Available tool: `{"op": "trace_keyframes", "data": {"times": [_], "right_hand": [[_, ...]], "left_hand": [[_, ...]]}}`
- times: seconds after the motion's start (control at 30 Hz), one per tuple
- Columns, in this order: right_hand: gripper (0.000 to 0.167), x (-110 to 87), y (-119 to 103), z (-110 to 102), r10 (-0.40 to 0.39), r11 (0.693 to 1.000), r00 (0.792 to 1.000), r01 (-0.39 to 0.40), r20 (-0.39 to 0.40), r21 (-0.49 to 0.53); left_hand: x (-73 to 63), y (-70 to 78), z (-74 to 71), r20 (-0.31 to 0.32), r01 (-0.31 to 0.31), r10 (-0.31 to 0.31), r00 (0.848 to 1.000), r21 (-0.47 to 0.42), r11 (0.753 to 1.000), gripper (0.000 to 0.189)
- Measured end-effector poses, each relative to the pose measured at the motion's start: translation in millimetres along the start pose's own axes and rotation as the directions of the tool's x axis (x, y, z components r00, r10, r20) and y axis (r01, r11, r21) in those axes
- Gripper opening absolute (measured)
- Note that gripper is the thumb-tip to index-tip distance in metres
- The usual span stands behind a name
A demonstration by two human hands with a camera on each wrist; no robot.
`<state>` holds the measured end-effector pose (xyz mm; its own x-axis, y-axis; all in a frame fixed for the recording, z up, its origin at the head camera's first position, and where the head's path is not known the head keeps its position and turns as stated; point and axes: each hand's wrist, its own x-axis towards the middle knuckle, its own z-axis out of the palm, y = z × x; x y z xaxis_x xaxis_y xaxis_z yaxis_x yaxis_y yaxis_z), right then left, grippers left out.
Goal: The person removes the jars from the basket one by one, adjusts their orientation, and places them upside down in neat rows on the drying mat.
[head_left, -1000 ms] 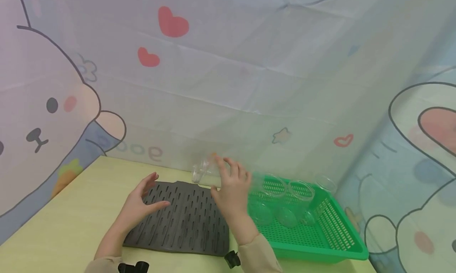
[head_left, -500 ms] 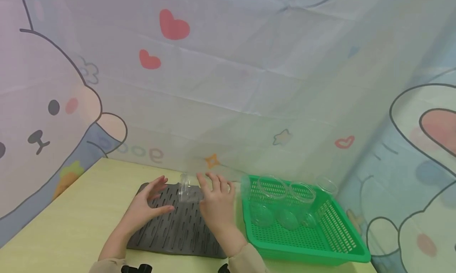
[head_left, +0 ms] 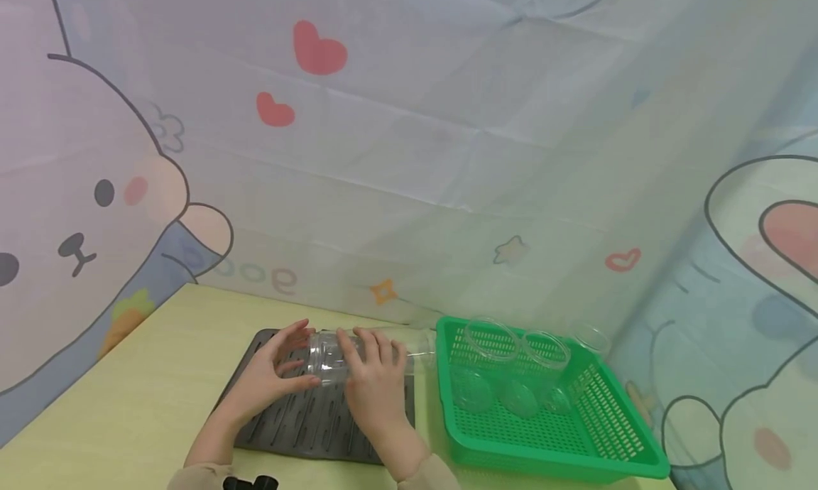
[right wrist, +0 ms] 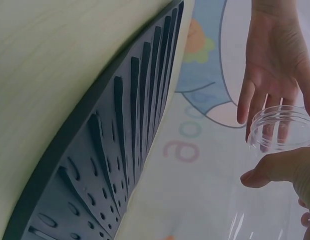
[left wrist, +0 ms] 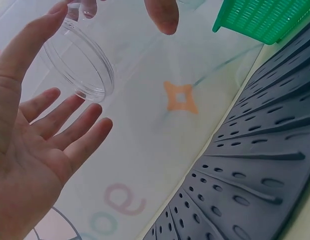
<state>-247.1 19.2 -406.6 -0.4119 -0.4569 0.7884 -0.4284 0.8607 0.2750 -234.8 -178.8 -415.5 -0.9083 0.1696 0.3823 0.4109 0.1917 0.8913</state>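
My right hand (head_left: 380, 394) grips a clear jar (head_left: 327, 362) round its side, over the dark grey slotted mat (head_left: 307, 426). The jar lies sideways in the air, its threaded mouth (left wrist: 77, 62) turned to the left. My left hand (head_left: 262, 376) is spread around that mouth, thumb on one side and fingers on the other. In the left wrist view its fingers are loosely extended; a fingertip meets the rim or comes very near it, I cannot tell which. The right wrist view shows the right thumb (right wrist: 275, 169) pressed along the jar below the threads.
A green plastic basket (head_left: 556, 465) stands right of the mat, with several clear jars (head_left: 471, 390) inside. Their round rims rise to about the basket's top or above. The pale yellow table (head_left: 147, 376) ends at a printed cloth (head_left: 409, 156) behind.
My right hand has brought the jar from behind the mat forward and left over it, up to the left hand. The left hand has shifted slightly right and stays spread.
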Motion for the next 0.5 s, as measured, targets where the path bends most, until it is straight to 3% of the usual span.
{"op": "trace_keyframes", "data": {"times": [0.5], "right_hand": [[0.086,-7.0,-5,4,-0.012,1.000,1.000,0.013,0.019,-0.025]], "left_hand": [[1.1,-11.6,-0.4,0.061,0.037,-0.035,0.998,-0.045,0.998,0.080]]}}
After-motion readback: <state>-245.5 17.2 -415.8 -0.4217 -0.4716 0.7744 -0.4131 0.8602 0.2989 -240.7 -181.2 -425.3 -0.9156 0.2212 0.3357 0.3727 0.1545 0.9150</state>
